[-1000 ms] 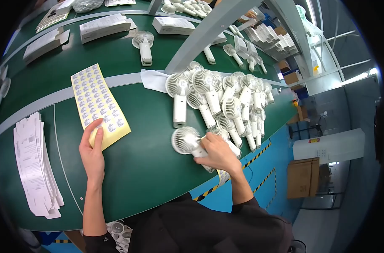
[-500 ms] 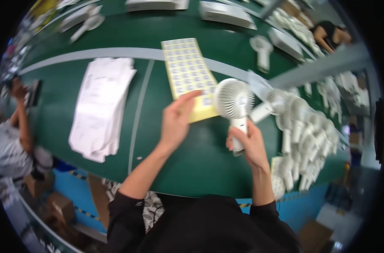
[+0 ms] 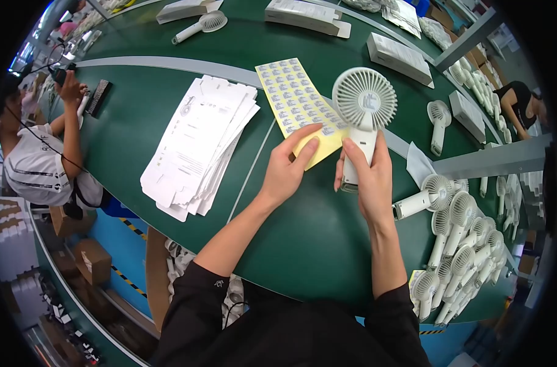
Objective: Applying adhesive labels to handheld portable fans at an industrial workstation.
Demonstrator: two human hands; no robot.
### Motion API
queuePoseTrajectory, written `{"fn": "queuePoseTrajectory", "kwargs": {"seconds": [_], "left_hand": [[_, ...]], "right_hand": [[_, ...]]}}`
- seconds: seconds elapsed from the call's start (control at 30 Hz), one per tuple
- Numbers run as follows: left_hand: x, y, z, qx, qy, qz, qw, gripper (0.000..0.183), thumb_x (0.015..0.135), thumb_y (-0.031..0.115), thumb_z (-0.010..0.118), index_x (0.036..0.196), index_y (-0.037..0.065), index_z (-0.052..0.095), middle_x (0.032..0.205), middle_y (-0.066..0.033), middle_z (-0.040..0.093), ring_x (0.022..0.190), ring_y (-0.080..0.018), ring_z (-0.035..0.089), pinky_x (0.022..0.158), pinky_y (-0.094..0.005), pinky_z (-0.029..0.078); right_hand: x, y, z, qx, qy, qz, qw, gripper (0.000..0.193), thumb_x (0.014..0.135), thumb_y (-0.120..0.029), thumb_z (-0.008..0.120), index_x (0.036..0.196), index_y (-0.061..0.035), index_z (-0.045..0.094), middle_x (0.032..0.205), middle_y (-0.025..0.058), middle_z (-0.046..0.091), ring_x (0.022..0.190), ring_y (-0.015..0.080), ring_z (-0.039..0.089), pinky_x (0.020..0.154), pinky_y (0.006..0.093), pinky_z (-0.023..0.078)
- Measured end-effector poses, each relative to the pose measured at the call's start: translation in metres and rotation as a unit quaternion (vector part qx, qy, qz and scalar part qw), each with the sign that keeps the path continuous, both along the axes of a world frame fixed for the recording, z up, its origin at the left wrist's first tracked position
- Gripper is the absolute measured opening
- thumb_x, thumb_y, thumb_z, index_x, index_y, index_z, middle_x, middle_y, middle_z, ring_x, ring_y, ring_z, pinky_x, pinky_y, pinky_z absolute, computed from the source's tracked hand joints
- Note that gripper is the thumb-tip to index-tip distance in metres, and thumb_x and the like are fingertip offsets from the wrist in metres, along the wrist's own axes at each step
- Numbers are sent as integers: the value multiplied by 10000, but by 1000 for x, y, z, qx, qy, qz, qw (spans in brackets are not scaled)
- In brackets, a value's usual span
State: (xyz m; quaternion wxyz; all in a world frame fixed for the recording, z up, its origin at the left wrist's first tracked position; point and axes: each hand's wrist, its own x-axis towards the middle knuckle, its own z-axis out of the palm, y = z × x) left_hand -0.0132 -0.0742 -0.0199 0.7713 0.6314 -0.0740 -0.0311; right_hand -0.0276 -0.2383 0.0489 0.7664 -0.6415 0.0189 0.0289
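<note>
My right hand grips the handle of a white handheld fan, holding it upright with its round grille at the top. Grey print shows at the grille's centre. Just left of the fan, a yellow sheet of small stickers lies on the table, its lower right corner partly behind the fan and my hand. My left hand reaches the lower end of this sheet. Its index finger lies along the bottom stickers, and the thumb sits below on bare yellow backing, with a gap between them. Nothing shows in those fingers.
Left on the green table lies a stack of flat white cartons. Many white fans are heaped at the right. More fans and white boxes lie beyond a grey strip. A co-worker sits at the far left.
The view has shifted, moving the scene rightward. The fan has risen relative to the sticker sheet. My left thumb has come away from the palm onto the sheet beside the index finger.
</note>
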Motion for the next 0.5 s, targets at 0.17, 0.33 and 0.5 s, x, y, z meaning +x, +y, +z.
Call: {"fn": "queuePoseTrajectory", "kwargs": {"seconds": [0.17,0.33,0.5], "left_hand": [[6,5,-2,123,-45,74,989,323,1048,120,555,1337,15,651,1284,-97,685,1175,-136,604,985,-267,470],[4,0,-4,119,-19,30,992,321,1041,108,548,1324,23,672,1274,-81,702,1179,-141,605,1020,-270,438],[2,-3,-2,145,-10,21,989,313,1034,110,558,1296,4,692,1271,-84,706,1193,-150,597,1043,-276,424]], "right_hand": [[15,-19,-1,45,-16,-47,998,287,1003,-195,674,1130,-20,485,802,66,594,554,130,605,455,297,507],[29,-49,-11,91,-12,-49,995,321,996,-211,690,1135,-20,474,876,78,601,605,137,626,476,306,525],[34,-61,-17,174,-28,-16,984,254,1040,-226,602,1162,-35,488,938,74,616,632,150,631,503,326,545]]}}
